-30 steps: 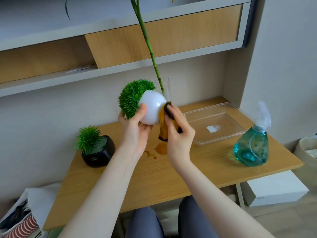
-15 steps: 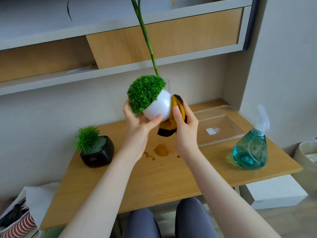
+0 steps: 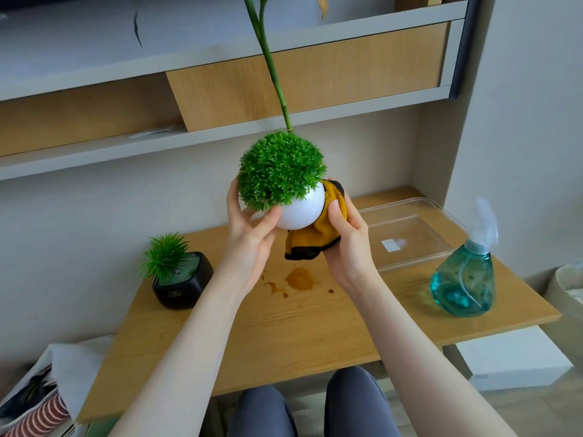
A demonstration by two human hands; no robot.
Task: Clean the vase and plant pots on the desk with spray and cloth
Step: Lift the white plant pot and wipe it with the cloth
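Aloft, white pot (image 3: 299, 212) of green foliage (image 3: 280, 168), cloth (image 3: 318, 234) against it

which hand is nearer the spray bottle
Right. The right hand, pressing the cloth to the white pot, is on the spray bottle's side; the left hand holds the pot's far side.

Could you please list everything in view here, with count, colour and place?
white pot: 1, white with round green plant, held above the desk
cloth: 1, mustard with black edge, against the white pot's right side
black pot: 1, black with spiky green plant, desk left
spray bottle: 1, teal, desk right
tray: 1, clear, desk back right
desk: 1, wood, brown stain mid-top
green stem: 1, behind the white pot
left hand: grips the white pot
right hand: presses the cloth on
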